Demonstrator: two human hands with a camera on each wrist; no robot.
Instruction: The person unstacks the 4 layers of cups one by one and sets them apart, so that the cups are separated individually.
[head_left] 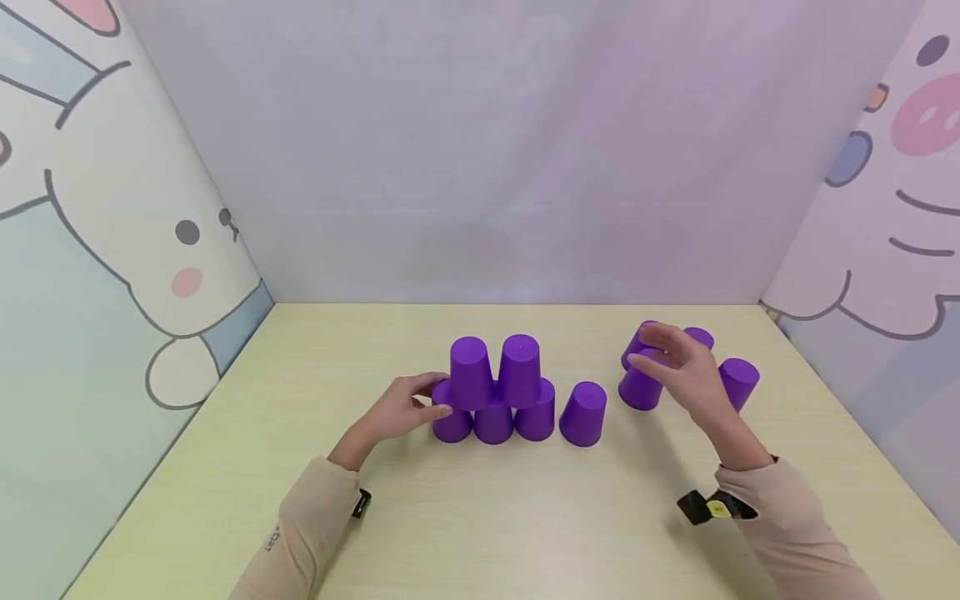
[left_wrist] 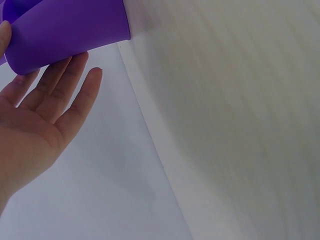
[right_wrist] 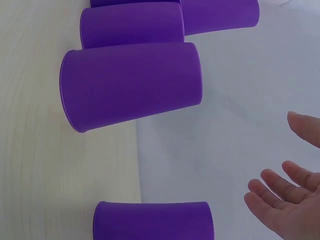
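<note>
Upside-down purple cups form a small stack. Three stand side by side in its bottom row, and two upper cups (head_left: 471,373) rest across them. My left hand (head_left: 405,407) holds the leftmost bottom cup (head_left: 452,423), thumb on the near side and fingers behind; in the left wrist view the fingers (left_wrist: 65,90) lie along a purple cup. Just right of the row stands a single cup (head_left: 583,414). My right hand (head_left: 684,367) hovers over the right-hand cups with nothing in its grasp, fingers loosely bent and thumb apart, overlapping a cup (head_left: 640,385).
Several loose purple cups stand at the right of the table (head_left: 480,525), one of them (head_left: 738,382) beyond my right wrist. A pale wall (head_left: 480,167) closes off the back. Side panels with cartoon animals (head_left: 172,275) flank the table.
</note>
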